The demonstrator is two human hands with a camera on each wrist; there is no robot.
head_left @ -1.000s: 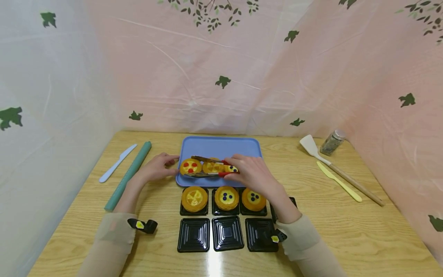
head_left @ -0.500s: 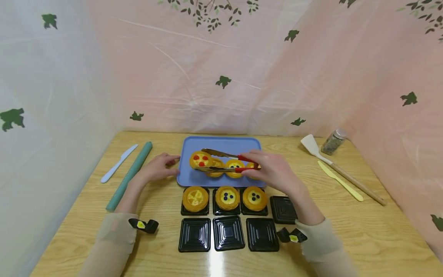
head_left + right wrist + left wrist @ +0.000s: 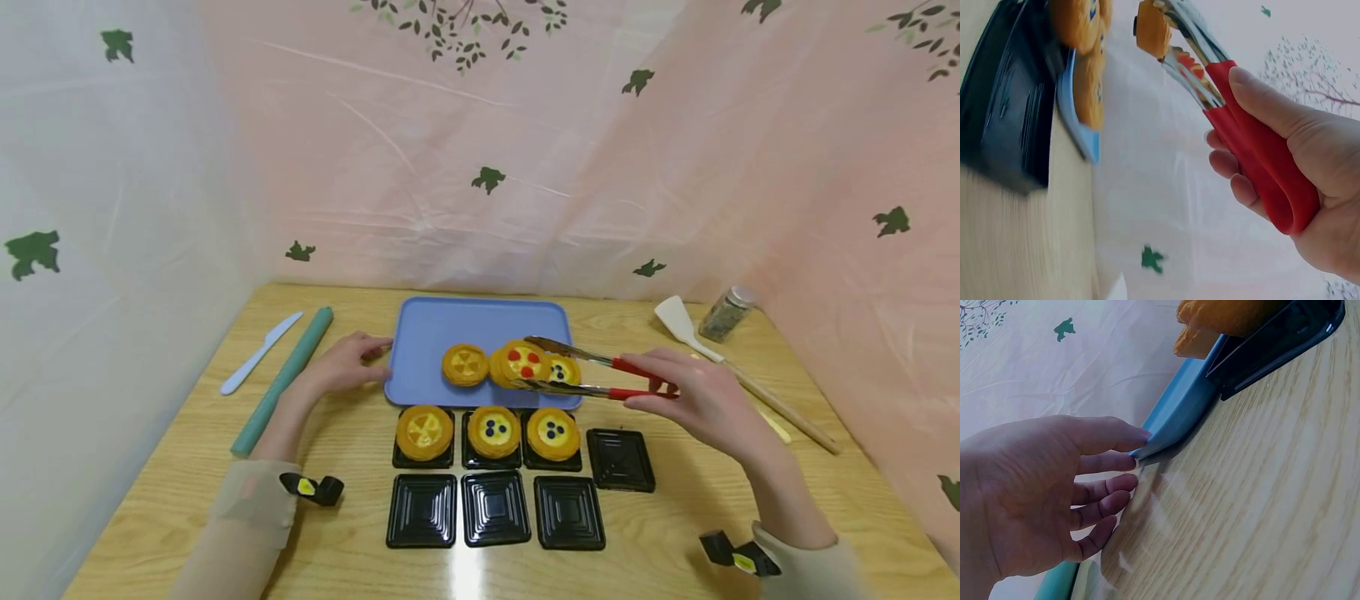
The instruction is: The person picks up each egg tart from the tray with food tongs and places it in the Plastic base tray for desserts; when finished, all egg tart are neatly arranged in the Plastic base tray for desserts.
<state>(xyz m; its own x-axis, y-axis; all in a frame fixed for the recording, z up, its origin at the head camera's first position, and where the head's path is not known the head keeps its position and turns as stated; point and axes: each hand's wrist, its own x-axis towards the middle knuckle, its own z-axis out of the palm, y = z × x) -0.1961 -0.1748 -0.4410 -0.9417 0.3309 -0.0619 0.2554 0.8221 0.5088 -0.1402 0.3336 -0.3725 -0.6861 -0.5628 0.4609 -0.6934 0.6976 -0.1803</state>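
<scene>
Fingers (image 3: 1235, 178) round tongs (image 3: 600, 377) (tart (image 3: 523, 361) clamped)

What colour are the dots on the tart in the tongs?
Red dots on yellow filling: the tart gripped by the tongs, clearest in the head view.

White knife (image 3: 259, 353), green roll (image 3: 282, 380), spatula (image 3: 678, 322), jar (image 3: 724, 312).
</scene>
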